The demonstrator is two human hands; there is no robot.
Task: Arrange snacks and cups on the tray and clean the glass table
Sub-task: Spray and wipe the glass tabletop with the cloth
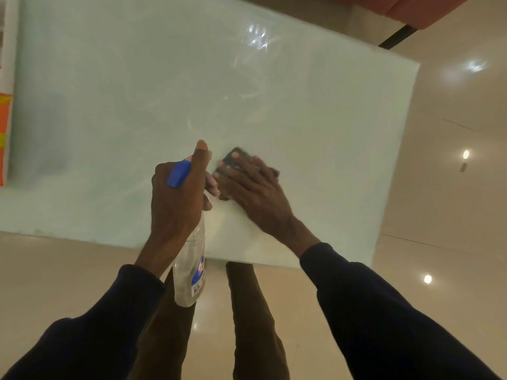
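The pale glass table fills the upper part of the head view, with faint wipe streaks on it. My left hand grips a clear spray bottle with a blue trigger head, held above the table's near edge. Just to its right, my right hand presses flat, fingers straight, on a dark cloth lying on the glass. Most of the cloth is hidden under the hand.
A white tray edge with an orange snack packet shows at the far left. A reddish seat with a dark leg stands beyond the table's far right corner. Glossy beige floor surrounds the table.
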